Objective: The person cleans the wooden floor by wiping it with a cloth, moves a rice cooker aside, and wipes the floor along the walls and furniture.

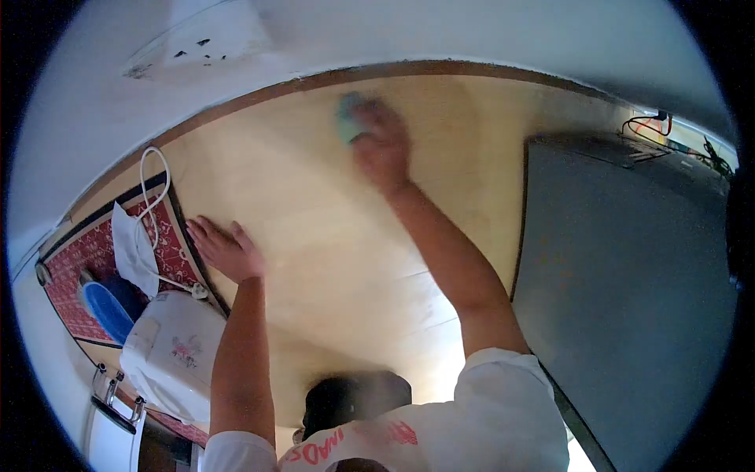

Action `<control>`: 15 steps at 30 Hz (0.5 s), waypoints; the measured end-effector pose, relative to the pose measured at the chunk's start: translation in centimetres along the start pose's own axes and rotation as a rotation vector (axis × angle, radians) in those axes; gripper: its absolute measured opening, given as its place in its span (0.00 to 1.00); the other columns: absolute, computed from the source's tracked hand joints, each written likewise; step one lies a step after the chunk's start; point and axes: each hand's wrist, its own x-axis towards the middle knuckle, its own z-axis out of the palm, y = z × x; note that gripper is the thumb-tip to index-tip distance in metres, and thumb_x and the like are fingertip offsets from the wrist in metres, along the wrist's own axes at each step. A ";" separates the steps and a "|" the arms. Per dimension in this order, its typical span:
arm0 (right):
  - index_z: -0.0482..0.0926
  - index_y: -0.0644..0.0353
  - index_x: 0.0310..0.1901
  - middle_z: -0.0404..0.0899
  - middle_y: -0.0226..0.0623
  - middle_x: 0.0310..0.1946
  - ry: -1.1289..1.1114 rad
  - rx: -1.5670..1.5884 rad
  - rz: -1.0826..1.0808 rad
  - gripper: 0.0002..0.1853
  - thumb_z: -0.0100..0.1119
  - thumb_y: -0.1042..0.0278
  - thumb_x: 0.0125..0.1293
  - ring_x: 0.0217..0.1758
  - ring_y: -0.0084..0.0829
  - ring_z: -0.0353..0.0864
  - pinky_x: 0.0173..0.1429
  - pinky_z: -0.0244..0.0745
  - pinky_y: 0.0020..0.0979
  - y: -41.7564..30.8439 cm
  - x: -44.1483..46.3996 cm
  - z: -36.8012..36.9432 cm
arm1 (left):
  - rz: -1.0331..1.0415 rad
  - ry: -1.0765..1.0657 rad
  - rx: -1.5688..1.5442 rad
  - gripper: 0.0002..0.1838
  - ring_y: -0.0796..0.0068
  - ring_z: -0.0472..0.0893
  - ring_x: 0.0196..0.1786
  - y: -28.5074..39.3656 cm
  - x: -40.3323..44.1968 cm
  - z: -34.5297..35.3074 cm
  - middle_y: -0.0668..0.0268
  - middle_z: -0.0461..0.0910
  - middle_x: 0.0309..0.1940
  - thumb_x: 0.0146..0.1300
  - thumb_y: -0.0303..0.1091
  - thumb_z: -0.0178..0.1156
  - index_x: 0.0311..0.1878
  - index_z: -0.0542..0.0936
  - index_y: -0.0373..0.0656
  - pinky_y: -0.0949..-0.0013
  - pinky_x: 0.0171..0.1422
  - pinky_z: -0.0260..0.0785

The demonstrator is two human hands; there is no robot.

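Observation:
My right hand (383,145) is on the far part of the pale wooden surface (314,212), closed around a light green-blue cloth or sponge (349,118). Motion blurs both the hand and the piece, so which of the two it is cannot be told. My left hand (228,250) lies flat with fingers stretched out on the same surface, close to the dark border of a red patterned mat (79,259). Nothing is in it.
On the left are a white appliance with a flower print (177,346), a blue bowl (112,307), a white sheet (134,248) and a looped white cord (144,169). A large grey box-like unit (621,291) borders the right side. A wall (440,31) rises behind; wires (649,126) show far right.

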 end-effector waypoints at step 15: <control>0.81 0.71 0.32 0.81 0.52 0.30 0.382 -0.654 0.672 0.12 0.55 0.69 0.60 0.35 0.49 0.80 0.43 0.73 0.50 19.5 4.4 -11.3 | -0.009 0.014 0.017 0.38 0.51 0.52 0.78 0.0 -0.1 0.1 0.50 0.50 0.77 0.73 0.56 0.40 0.76 0.55 0.39 0.46 0.77 0.45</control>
